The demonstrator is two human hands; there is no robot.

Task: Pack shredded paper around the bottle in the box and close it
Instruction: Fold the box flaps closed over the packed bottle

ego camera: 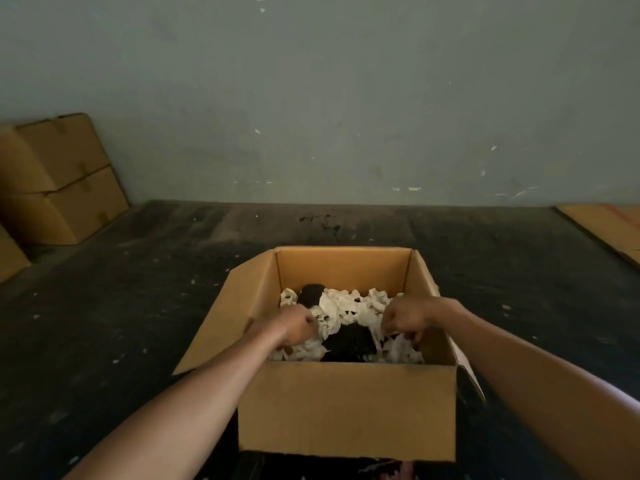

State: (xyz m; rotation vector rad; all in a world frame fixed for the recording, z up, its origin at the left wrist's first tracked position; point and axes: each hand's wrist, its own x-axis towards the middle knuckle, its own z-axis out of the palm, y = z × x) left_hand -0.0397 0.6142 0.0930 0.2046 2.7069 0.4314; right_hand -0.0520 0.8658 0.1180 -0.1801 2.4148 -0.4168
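Note:
An open cardboard box (346, 410) stands on the dark floor in front of me, its flaps folded outward. Inside lies a dark bottle (349, 341), partly covered by white shredded paper (343, 306) that lies over and around it. My left hand (294, 327) reaches into the left side of the box with fingers curled on shreds of paper. My right hand (405, 318) is in the right side, fingers pinched on a strand of paper that hangs down beside the bottle.
Two closed cardboard boxes (59, 181) are stacked against the wall at the far left. A flat sheet of cardboard (609, 230) lies on the floor at the far right. Small paper scraps dot the dark floor (138, 306).

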